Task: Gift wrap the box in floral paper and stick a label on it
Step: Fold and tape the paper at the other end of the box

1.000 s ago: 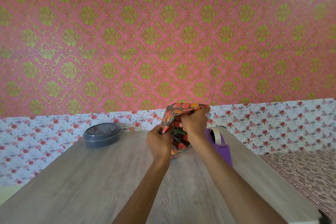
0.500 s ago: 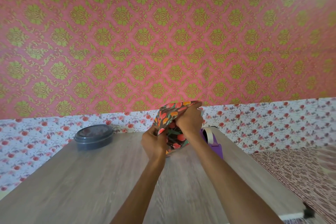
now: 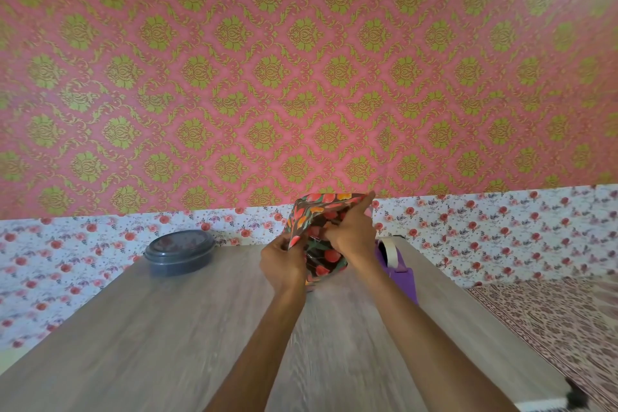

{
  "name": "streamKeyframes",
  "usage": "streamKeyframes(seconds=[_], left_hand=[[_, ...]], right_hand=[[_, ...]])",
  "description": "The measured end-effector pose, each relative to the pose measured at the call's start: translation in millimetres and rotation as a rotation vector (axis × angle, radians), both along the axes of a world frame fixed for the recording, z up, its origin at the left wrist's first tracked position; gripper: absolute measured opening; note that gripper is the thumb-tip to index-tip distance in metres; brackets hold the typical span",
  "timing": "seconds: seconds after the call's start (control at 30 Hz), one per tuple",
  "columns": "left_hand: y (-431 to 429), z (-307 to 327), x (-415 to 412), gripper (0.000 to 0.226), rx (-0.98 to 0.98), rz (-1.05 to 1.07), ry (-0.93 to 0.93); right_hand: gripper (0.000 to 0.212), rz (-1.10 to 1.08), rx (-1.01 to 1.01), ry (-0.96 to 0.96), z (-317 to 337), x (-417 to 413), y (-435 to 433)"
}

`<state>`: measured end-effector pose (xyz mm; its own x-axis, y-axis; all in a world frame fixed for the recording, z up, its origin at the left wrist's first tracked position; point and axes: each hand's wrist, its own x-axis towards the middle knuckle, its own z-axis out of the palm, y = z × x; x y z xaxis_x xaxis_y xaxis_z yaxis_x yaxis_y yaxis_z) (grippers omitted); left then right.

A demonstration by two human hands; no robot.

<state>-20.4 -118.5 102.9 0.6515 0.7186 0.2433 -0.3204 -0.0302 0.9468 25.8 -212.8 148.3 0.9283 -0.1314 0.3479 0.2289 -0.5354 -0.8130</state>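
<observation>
Box (image 3: 326, 256) between hands — left hand (image 3: 282, 259) gripping floral paper (image 3: 314, 211) edge, right hand (image 3: 354, 234) seemingly pinching a fold

Dark wrapping paper (image 3: 322, 244) with red and orange flowers, purple tape dispenser (image 3: 399, 273), dark grey lidded tub (image 3: 180, 252), pale wood-grain bench (image 3: 167, 344), pink wallpaper (image 3: 301, 77) with green damask.

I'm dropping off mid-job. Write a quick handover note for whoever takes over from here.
Left hand grips the left edge of the floral paper, which covers the box at the far side of the table.
Right hand pinches an end fold, index finger along the top edge.
Purple tape dispenser stands just right of the box; dark lidded container far left.
Done: paper is round the box. Left: close and tape this end, then stick on the label; none in view.
</observation>
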Motion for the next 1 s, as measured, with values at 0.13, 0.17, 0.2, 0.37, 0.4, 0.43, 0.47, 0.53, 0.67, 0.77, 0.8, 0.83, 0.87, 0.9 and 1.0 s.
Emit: streamKeyframes(seconds=[0.13,0.17,0.2,0.37,0.4,0.43,0.47,0.53,0.67,0.77,0.8,0.83,0.87,0.9,1.0], left_hand=[[9.5,6.2,1.4,0.024,-0.026,-0.010,0.024],[11.6,9.4,1.0,0.026,-0.035,-0.013,0.032],[14.0,12.4,0.8,0.028,-0.043,-0.020,0.034],[22.9,19.0,-2.2,0.029,-0.070,-0.048,0.044],[23.7,19.9,-3.1,0.028,-0.063,-0.049,0.047],[24.1,20.9,-4.8,0.026,-0.050,-0.052,0.055],[24.6,21.9,-5.7,0.022,-0.023,-0.053,0.061],[27.6,24.6,-7.8,0.013,0.073,-0.052,0.075],[41.1,37.0,-10.4,0.022,0.300,0.042,0.040],[53.9,45.9,-9.0,0.024,0.389,0.083,0.025],[57.2,47.2,-8.2,0.023,0.387,0.071,0.029],[60.1,47.9,-7.7,0.023,0.379,0.058,0.040],[62.3,48.8,-7.9,0.024,0.381,0.050,0.043],[64.2,49.6,-8.1,0.025,0.401,0.052,0.039],[70.4,52.8,-11.2,0.019,0.487,0.045,-0.014]], right_hand=[[0.120,-0.062,0.045,-0.073,1.7,-22.4,-9.8],[0.110,-0.120,0.057,-0.095,0.0,-26.8,-13.5],[0.099,-0.169,0.060,-0.106,-0.5,-32.7,-16.6],[0.064,-0.127,0.225,-0.052,-13.2,-23.7,-25.8],[0.049,-0.050,0.310,-0.028,-14.4,-20.2,-25.4],[0.038,0.033,0.418,0.000,-16.5,-16.4,-24.9],[0.030,0.103,0.517,0.030,-16.1,-15.4,-24.5],[0.017,0.183,0.595,0.012,-14.9,-13.3,-24.6],[0.011,0.216,0.533,-0.118,-10.3,-13.4,-24.5],[0.016,0.205,0.469,-0.210,-11.5,-9.3,-26.5],[0.013,0.205,0.452,-0.233,-11.7,-8.0,-27.5],[0.011,0.200,0.420,-0.269,-11.4,-6.0,-28.0],[0.012,0.176,0.373,-0.310,-10.7,-4.3,-28.5],[0.012,0.151,0.331,-0.349,-10.5,-2.3,-28.9],[0.020,0.132,0.295,-0.415,-8.2,0.5,-28.8]])
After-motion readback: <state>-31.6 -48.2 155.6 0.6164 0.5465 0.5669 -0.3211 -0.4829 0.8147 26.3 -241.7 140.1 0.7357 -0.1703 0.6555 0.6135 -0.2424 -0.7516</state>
